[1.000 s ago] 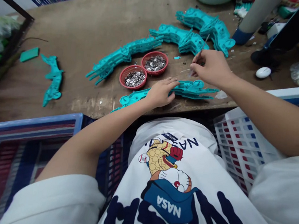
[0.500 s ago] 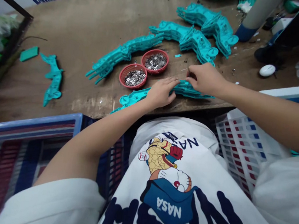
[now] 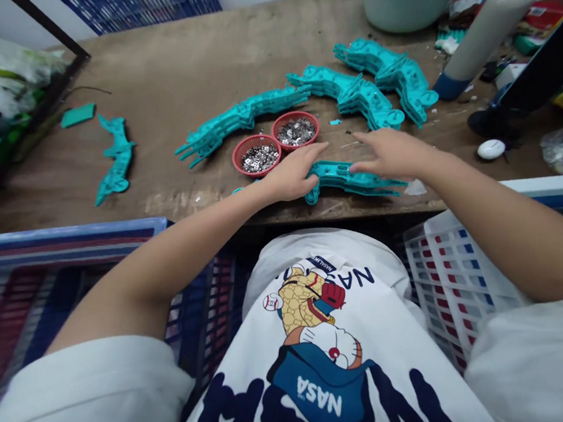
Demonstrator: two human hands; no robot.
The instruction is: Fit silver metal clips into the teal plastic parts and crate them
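Observation:
A stack of turquoise plastic parts point(image 3: 350, 178) lies along the table's front edge, partly hidden by my hands. My left hand point(image 3: 293, 174) is over its left part, fingers stretched out beside the red baskets and nothing visible in them. Over the stack's right part is my right hand point(image 3: 392, 157), its index finger and thumb apart. Just ahead of my left hand, a red basket point(image 3: 314, 134) holds small metal pieces. A second red basket point(image 3: 236, 159) of similar metal pieces stands at its left.
More turquoise stacks lie behind: one at the left point(image 3: 244, 112), one in the middle point(image 3: 344, 91) and one at the back point(image 3: 387, 68). A single turquoise part point(image 3: 116, 160) lies far left. A grey cylinder point(image 3: 480, 47) and a white basket point(image 3: 448, 275) are at right.
The view has tilted up a little. My right hand's thumb and index finger have moved apart from a pinch. My left hand's fingers reach past the stack towards the right red basket.

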